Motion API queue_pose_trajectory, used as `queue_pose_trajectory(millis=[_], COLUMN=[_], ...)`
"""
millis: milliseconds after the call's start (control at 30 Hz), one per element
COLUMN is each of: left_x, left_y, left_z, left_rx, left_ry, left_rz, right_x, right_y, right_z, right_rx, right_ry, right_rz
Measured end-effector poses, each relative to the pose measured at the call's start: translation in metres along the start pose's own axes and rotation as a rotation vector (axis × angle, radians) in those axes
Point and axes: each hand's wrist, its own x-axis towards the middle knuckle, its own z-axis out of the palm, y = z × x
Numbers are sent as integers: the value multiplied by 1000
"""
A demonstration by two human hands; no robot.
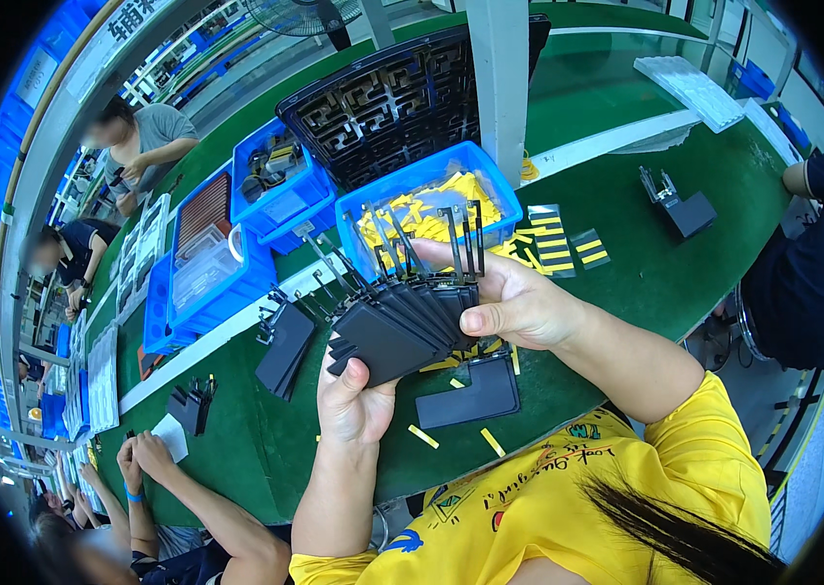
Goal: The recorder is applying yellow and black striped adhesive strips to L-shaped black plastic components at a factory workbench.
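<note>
the fingers of both hands are closed on a fanned stack of flat black cases, mid-frame above the table: the left hand pinches its lower left, thumb on top, and the right hand grips its right edge. the cases look smooth, matt and thin, with spindly dark prongs rising from the far edge. as the fan is loose, a slackened thumb could let cases slide out, and prongs crossing so closely might snag or bend. just below lies a black l-shaped case, with narrow yellow strips near it. above, a glossy blue bin holds a heap of yellow pieces. the table is smooth green.
</note>
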Motion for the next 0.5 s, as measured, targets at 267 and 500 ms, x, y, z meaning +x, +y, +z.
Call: queue_pose_trajectory(millis=[267, 500], left_x=[1, 0], left_y=[2, 4], left_z=[0, 1], left_rx=[19, 53], left_ry=[46, 65], left_rz=[53, 116], right_x=[1, -4], right_y=[7, -13], right_z=[3, -12], right_rx=[-77, -942], right_ry=[162, 457], right_rz=[-11, -554])
